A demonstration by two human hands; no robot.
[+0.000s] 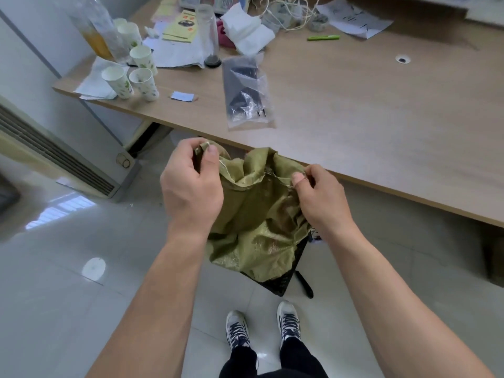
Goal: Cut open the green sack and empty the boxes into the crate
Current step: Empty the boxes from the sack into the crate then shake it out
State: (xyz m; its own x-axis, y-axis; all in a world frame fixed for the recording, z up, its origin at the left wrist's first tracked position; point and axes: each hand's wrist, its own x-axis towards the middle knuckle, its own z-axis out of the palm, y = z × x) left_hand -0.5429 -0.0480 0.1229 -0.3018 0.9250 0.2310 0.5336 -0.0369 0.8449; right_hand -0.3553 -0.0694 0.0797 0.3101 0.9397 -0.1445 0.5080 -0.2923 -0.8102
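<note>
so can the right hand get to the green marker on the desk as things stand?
Probably not at once. The right hand is pinching the green sack, and the green marker lies far across the desk. Nothing blocks the way, though.

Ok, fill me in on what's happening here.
A person stands by a desk, holding up a green sack with both hands. The left hand pinches one top corner, the right hand the other, with a pale string along the bunched top. The sack looks unopened; a dark crate sits beneath.
</note>
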